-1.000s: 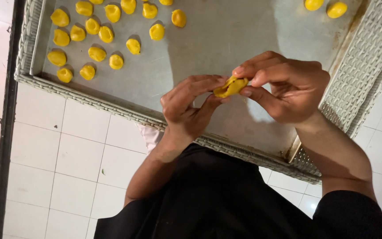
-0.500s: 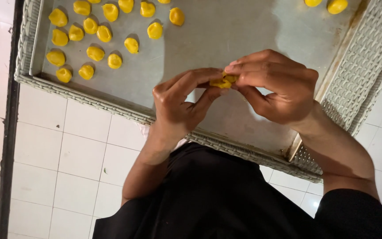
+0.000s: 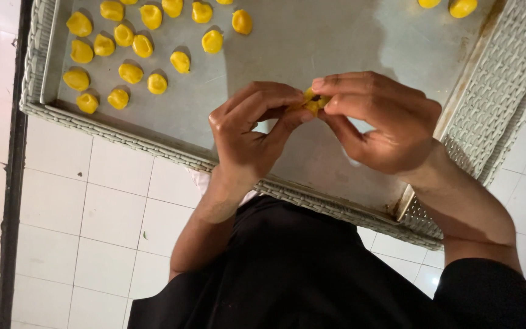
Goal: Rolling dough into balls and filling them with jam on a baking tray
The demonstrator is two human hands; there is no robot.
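- Now the left hand (image 3: 248,137) and the right hand (image 3: 385,119) meet above the grey metal tray (image 3: 312,36), both pinching one small yellow dough piece (image 3: 313,102) between their fingertips.
- Compared with a second ago, the piece shows far less: then it lay open as a flattish strip between the hands, now only a small lump peeks out, with a dark spot at its middle.
- I read that as the dough being folded shut, so the shaping of this piece looks close to done; that is my judgement, not something plainly seen.
- Left grip: thumb and forefinger pressed together on the near side of the piece. Right grip: fingers curled over it, pinching from the far side.
- The piece hangs in the air over the tray's bare middle, touching nothing but fingers.
- Finished yellow pieces (image 3: 132,45) sit in rows at the tray's far left corner, well apart from the hands; two more (image 3: 461,7) lie at the far right edge.
- The tray rests in a pale woven basket frame (image 3: 506,67) on a white tiled floor (image 3: 92,213).
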